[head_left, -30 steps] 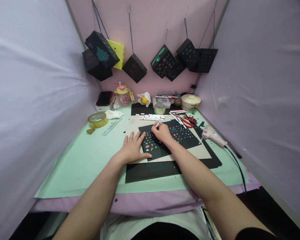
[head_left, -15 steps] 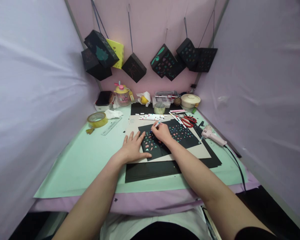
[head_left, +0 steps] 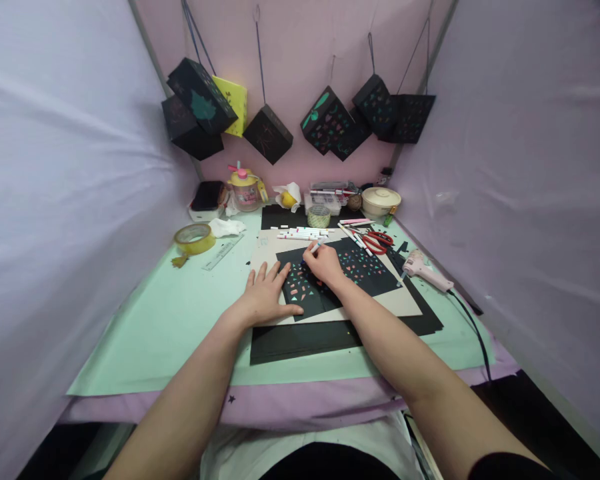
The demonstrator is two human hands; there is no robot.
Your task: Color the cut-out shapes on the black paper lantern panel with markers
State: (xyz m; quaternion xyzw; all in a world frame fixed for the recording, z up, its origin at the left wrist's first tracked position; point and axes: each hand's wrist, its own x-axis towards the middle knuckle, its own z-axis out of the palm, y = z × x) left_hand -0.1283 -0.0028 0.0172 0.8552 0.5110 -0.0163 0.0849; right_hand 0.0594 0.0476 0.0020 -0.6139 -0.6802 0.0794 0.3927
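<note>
A sheet of black paper (head_left: 325, 303) with small coloured shapes across it lies on a pale board (head_left: 407, 307). My left hand (head_left: 266, 295) rests flat with fingers spread on the paper's left edge and the board. In my right hand (head_left: 326, 264) a white marker (head_left: 318, 245) is pinched, its tip down near the paper's left half. The hand hides some of the shapes and the exact contact of the tip. Several white markers (head_left: 305, 232) lie just beyond the paper.
Red-handled scissors (head_left: 377, 242) and a corded glue gun (head_left: 427, 272) lie on the right. Left are a yellow tape roll (head_left: 194, 239) and a clear ruler (head_left: 223, 253). A lidded bowl (head_left: 381, 199) and a drink bottle (head_left: 245, 191) stand behind. Black boxes (head_left: 269, 135) hang above.
</note>
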